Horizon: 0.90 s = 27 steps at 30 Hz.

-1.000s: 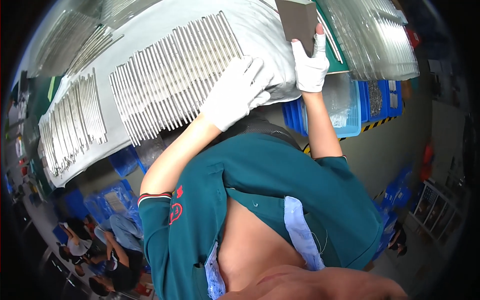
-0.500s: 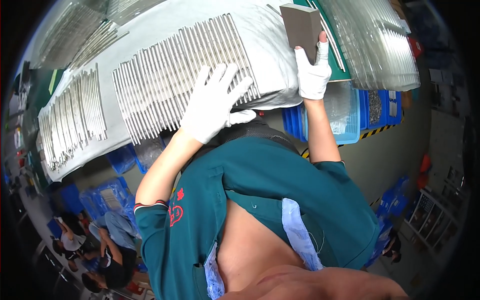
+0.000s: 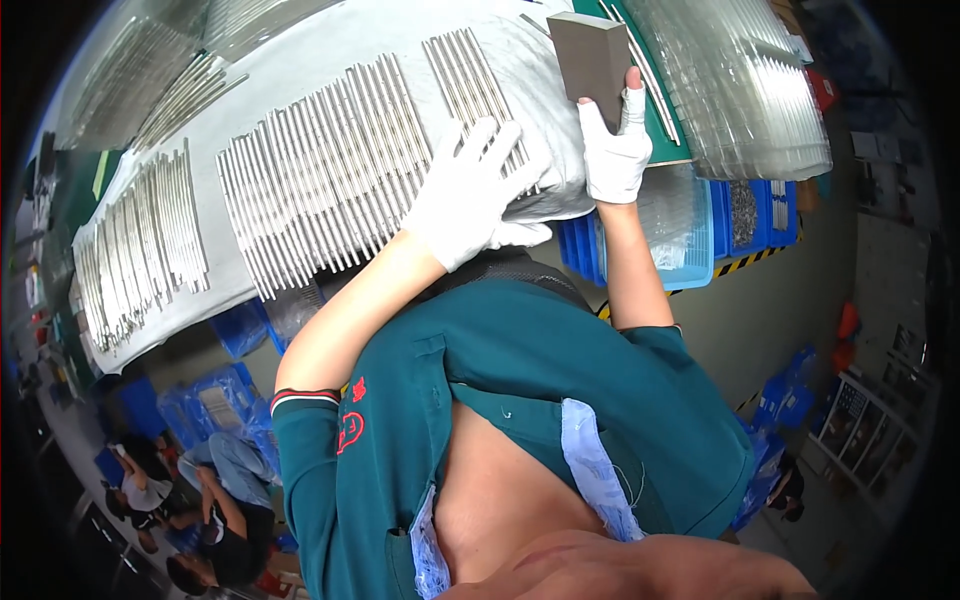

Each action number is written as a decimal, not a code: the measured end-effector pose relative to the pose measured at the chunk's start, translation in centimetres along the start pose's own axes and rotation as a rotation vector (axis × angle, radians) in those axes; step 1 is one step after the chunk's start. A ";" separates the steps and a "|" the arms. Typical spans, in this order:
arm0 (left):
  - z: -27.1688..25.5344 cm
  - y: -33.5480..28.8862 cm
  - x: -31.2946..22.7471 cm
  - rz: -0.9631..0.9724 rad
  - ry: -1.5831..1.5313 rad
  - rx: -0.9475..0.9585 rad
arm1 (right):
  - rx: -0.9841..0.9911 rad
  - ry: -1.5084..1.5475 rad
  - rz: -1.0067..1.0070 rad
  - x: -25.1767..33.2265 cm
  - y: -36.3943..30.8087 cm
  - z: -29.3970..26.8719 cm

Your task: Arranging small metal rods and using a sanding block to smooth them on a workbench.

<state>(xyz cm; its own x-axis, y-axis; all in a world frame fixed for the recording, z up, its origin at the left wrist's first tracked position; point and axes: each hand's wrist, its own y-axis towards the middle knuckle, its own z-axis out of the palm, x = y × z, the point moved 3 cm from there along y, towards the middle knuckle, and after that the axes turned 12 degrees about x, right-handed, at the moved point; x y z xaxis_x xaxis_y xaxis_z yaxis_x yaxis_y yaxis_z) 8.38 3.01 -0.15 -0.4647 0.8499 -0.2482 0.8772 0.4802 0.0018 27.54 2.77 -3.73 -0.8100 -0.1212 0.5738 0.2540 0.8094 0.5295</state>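
Note:
My left hand point(image 3: 475, 200), in a white glove, lies with fingers spread over the near ends of a small group of thin metal rods point(image 3: 466, 78). A gap of white cloth parts this group from a wide row of similar rods point(image 3: 320, 165) to its left. Further left lies another row of rods point(image 3: 150, 235), with uneven ends. My right hand point(image 3: 616, 165), also gloved with thumb and fingertip bare, grips a grey-brown rectangular block point(image 3: 590, 65) at its near end. The block is above the right side of the cloth, beside a green board point(image 3: 668, 152).
White cloth point(image 3: 400, 38) covers the table. Clear plastic packs of rods point(image 3: 740, 100) lie at the right, and a loose rod bundle point(image 3: 185, 100) at the far left. Blue bins point(image 3: 740, 225) stand below the table's right edge. Several people point(image 3: 220, 510) sit at the lower left.
My left hand has moved right, and several rods have slid away from the wide row, opening a gap. My right hand still grips the block.

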 end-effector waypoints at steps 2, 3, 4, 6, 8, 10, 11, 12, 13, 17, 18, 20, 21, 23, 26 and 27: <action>-0.3 -1.1 0.2 -0.055 0.002 -0.021 | 0.003 -0.007 -0.008 0.2 0.1 -0.1; -0.6 -1.7 0.2 -0.093 0.023 0.005 | 0.005 -0.016 -0.015 0.2 0.1 -0.1; -0.5 -2.3 0.4 -0.108 0.034 0.006 | 0.006 -0.013 -0.015 0.2 0.1 -0.1; -0.7 -3.5 0.6 -0.135 0.044 0.032 | -0.007 0.004 -0.031 0.0 0.1 -0.1; -0.9 -4.4 0.9 -0.151 0.043 0.038 | -0.004 0.014 -0.027 0.0 0.1 -0.1; -0.9 -5.1 1.1 -0.173 0.036 0.020 | -0.001 0.023 -0.025 0.0 0.2 0.0; -0.9 -5.3 1.1 -0.174 0.036 0.019 | -0.002 0.016 -0.022 0.0 0.2 0.0; -1.0 -5.6 1.1 -0.194 0.046 0.023 | -0.004 0.008 -0.018 0.0 0.1 0.0; -1.1 -5.6 1.2 -0.214 0.057 0.028 | -0.004 0.008 -0.019 0.0 0.1 0.0; -1.3 -5.3 1.4 -0.234 0.088 0.003 | 0.004 0.012 -0.008 -0.1 0.0 0.1; -1.3 -5.2 1.4 -0.220 0.097 -0.005 | 0.001 0.007 -0.011 -0.2 0.0 0.1; -1.4 -5.1 1.4 -0.206 0.106 -0.012 | 0.004 0.010 -0.010 -0.1 0.1 0.1; -1.6 -5.0 1.4 -0.207 0.111 -0.008 | 0.008 0.014 -0.010 -0.1 0.1 0.1; -1.7 -5.0 1.3 -0.207 0.114 -0.002 | 0.002 0.009 -0.024 0.0 0.1 0.1; -1.5 -5.2 1.3 -0.234 0.088 0.004 | -0.002 0.004 -0.039 0.0 0.1 0.0; -1.2 -5.3 1.3 -0.259 0.104 0.003 | 0.000 0.004 -0.040 0.0 0.1 0.0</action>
<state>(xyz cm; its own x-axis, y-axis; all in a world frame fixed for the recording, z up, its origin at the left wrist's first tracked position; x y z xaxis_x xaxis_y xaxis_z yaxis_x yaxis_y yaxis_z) 3.00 1.85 0.69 -0.6830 0.7171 -0.1390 0.7281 0.6836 -0.0511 27.54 2.86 -3.67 -0.8177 -0.1559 0.5542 0.2210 0.8039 0.5522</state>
